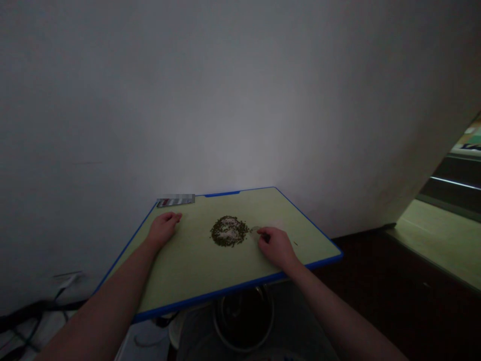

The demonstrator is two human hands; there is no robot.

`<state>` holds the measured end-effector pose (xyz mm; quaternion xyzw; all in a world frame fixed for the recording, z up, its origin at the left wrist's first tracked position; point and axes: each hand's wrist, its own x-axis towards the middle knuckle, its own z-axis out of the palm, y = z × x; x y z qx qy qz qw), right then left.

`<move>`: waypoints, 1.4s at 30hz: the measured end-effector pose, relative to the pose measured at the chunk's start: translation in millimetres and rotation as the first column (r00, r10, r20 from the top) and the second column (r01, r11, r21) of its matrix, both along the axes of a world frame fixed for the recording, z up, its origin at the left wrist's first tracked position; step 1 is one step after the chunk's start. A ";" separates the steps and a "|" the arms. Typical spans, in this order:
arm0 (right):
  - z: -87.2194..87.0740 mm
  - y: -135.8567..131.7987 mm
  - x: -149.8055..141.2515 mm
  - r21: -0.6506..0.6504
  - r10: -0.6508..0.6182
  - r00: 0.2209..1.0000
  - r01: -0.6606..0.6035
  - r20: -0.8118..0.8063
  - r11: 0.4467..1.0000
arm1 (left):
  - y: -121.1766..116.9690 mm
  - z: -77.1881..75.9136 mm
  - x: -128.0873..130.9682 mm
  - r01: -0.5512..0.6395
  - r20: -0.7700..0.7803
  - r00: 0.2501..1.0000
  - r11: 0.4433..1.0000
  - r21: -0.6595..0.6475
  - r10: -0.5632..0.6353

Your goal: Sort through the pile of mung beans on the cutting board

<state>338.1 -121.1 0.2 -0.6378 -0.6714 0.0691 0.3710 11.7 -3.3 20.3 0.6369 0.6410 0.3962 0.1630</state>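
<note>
A round pile of small greenish-brown beans or seeds (218,236), with paler grains or powder across its middle, lies on a pale yellow-green board (195,271) with a blue rim. Right of the pile, my right hand (277,246) rests low over the board, its fingers curled inward. At its fingertips a faint, thin, curved outline shows between hand and pile; I cannot make out what it is. My left hand (163,229) lies on the board's left side, apart from the pile, fingers curled together with nothing visible in them.
A flat greyish object (176,200) lies at the board's far left corner. A pale wall (240,100) rises behind the board. Under the near edge sits a round metal pot (271,321) on my lap. Dark cables (37,308) run at lower left.
</note>
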 end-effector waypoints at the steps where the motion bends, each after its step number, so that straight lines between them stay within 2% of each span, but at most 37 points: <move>1: 0.0 -0.1 -0.2 0.002 -0.010 1.000 0.010 0.010 1.000 | -0.1 0.2 0.0 0.008 -0.001 1.000 1.000 0.002 -0.008; 11: 2.9 -5.9 0.4 0.000 -0.107 0.994 0.107 0.017 0.994 | -4.2 5.6 3.1 -0.002 -0.045 0.999 1.000 -0.020 0.001; 18: 1.7 -4.5 5.1 0.008 -0.169 0.986 0.169 -0.002 0.986 | -2.3 2.5 0.8 0.015 -0.062 0.998 1.000 0.022 -0.014; 25: -1.1 1.1 13.9 -0.010 -0.199 0.980 0.199 -0.016 0.980 | -2.3 1.4 -0.2 0.024 -0.034 0.999 1.000 0.000 -0.024; 33: -2.6 5.6 19.8 0.011 -0.178 0.984 0.178 -0.011 0.984 | -2.0 0.5 -1.0 0.034 -0.030 0.999 0.999 0.016 -0.034; 42: -3.0 15.9 17.0 -0.020 -0.016 1.000 0.016 0.012 1.000 | -5.0 4.2 1.5 0.017 -0.048 0.999 1.000 -0.016 -0.018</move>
